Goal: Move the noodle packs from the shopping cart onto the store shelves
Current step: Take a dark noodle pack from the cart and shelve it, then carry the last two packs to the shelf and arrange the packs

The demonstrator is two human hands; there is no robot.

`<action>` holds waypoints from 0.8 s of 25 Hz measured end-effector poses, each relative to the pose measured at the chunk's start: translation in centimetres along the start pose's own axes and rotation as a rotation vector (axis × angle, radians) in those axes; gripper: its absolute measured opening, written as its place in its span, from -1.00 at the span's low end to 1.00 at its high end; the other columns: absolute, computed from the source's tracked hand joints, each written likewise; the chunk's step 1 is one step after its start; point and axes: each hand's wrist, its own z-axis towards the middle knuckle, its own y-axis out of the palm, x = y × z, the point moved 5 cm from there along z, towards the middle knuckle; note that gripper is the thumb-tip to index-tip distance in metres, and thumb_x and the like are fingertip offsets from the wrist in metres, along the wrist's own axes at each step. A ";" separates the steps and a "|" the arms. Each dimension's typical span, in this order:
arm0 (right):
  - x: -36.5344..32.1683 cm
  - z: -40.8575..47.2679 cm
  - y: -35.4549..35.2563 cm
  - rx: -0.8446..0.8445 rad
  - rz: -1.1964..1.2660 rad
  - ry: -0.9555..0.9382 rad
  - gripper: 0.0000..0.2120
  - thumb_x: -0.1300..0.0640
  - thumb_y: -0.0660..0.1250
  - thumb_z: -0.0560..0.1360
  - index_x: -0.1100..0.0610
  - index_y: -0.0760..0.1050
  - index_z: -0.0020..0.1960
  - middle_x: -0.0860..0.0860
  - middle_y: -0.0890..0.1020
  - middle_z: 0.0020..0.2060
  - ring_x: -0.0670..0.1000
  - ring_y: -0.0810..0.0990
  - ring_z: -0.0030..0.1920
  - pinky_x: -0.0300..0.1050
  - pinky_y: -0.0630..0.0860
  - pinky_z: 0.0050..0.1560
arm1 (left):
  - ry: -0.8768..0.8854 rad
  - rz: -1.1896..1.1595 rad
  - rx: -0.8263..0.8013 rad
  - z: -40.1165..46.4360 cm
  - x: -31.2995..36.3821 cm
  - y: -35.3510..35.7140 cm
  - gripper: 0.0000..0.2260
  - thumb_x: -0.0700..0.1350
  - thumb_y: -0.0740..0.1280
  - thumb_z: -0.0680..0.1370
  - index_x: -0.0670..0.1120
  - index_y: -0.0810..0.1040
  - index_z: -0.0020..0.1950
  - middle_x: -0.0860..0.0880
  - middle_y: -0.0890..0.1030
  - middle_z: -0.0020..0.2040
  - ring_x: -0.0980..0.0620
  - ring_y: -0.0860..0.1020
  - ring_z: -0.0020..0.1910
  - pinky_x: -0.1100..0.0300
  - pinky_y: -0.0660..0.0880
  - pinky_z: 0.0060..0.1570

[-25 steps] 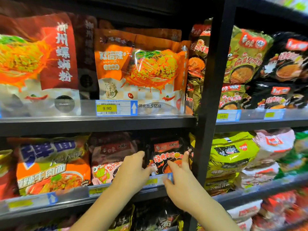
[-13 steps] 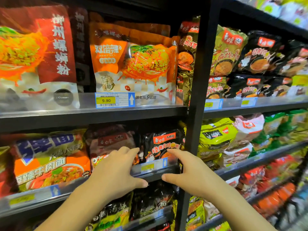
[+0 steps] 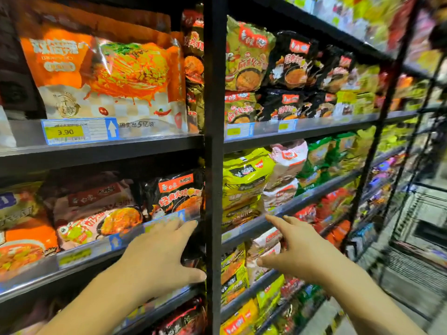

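A black noodle pack (image 3: 174,192) with red and orange print stands on the middle shelf (image 3: 92,257), just left of the black upright post (image 3: 214,165). My left hand (image 3: 157,257) hovers in front of the shelf rail below that pack, fingers straight, holding nothing. My right hand (image 3: 297,250) is to the right of the post, fingers spread and relaxed, empty, in front of the neighbouring shelf bay. A pink-and-brown noodle pack (image 3: 96,209) sits left of the black one.
Orange noodle bags (image 3: 104,73) fill the shelf above, behind a 9.90 price tag (image 3: 65,131). Green, white and black packs (image 3: 254,180) crowd the right bay. A wire shopping cart (image 3: 425,228) shows blurred at the far right.
Both hands have drawn back from the black pack on the middle shelf. The view has swung right, so the right hand now lies past the post and the cart comes into sight.
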 end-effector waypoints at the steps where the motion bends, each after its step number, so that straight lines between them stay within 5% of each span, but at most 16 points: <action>1: 1.6 -0.4 -0.5 0.013 -0.007 0.024 0.00 -0.38 0.44 0.38 -0.24 -0.03 0.64 0.01 0.07 0.64 0.07 0.03 0.63 0.11 0.25 0.55 | 0.026 -0.003 -0.011 0.9 1.8 0.3 -0.06 0.43 0.33 0.42 0.16 -0.07 0.64 0.14 0.15 0.59 0.04 0.17 0.57 0.07 0.38 0.38; 11: 24.5 -5.4 -7.9 0.083 -0.076 0.300 0.03 -0.41 0.42 0.37 -0.21 -0.06 0.65 0.03 0.08 0.64 0.08 0.03 0.63 0.04 0.22 0.56 | 0.145 0.010 -0.095 13.7 21.5 5.0 -0.05 0.45 0.35 0.36 0.19 0.01 0.63 0.12 0.26 0.54 0.03 0.31 0.50 0.04 0.47 0.31; 20: 45.6 -8.1 -12.3 0.124 -0.052 0.564 0.08 -0.44 0.45 0.27 -0.22 0.01 0.63 0.03 0.14 0.63 0.13 0.10 0.61 0.11 0.23 0.56 | 0.352 -0.083 -0.150 24.1 40.7 10.6 -0.07 0.45 0.33 0.40 0.23 -0.05 0.63 0.10 0.08 0.64 0.02 0.11 0.61 -0.02 0.34 0.45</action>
